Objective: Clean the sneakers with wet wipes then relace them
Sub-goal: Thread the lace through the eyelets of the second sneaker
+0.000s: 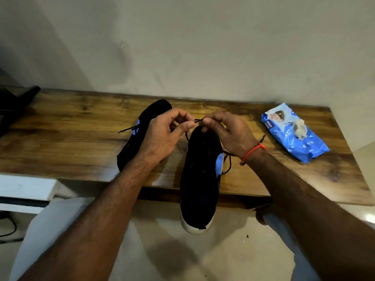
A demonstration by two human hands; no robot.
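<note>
Two black sneakers with blue side panels are on the wooden table. The near sneaker lies along the table's front edge, its white-soled end hanging over the edge toward me. The other sneaker lies behind my left hand. My left hand and my right hand meet above the near sneaker, each pinching a black lace between thumb and fingertips. More lace hangs in loops at the sneaker's right side. A blue pack of wet wipes lies to the right, with a crumpled used wipe on top.
A plain wall rises right behind the table. A dark object sits at the table's left end. A white surface and cables lie lower left. My knees in light trousers and the floor are below the table's front edge.
</note>
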